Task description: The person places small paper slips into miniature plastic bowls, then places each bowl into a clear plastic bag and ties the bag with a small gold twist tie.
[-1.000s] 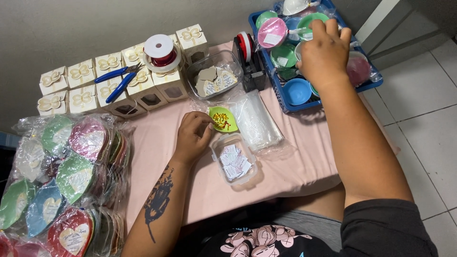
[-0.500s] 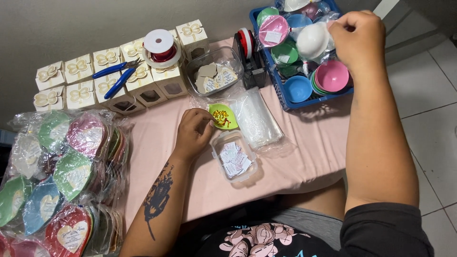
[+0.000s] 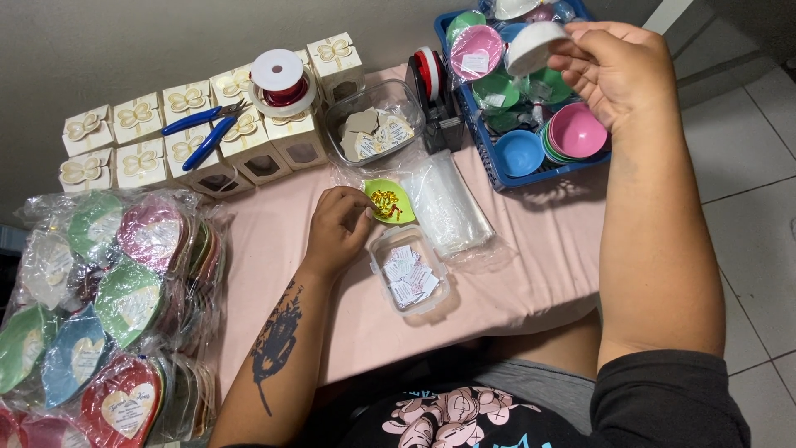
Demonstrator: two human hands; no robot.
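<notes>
We see our left forearm (image 3: 278, 348) marked with a dark tattoo, both arms bare below a short black sleeve (image 3: 672, 398) on the right, and a black shirt (image 3: 464, 419) printed with pink cartoon figures.

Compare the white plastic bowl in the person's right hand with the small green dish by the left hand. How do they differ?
The white plastic bowl is held tilted in the air by the right hand; the small green dish lies flat on the pink tablecloth. The white plastic bowl shows nothing inside; the small green dish holds small gold pieces. Both are small and rounded.
</notes>
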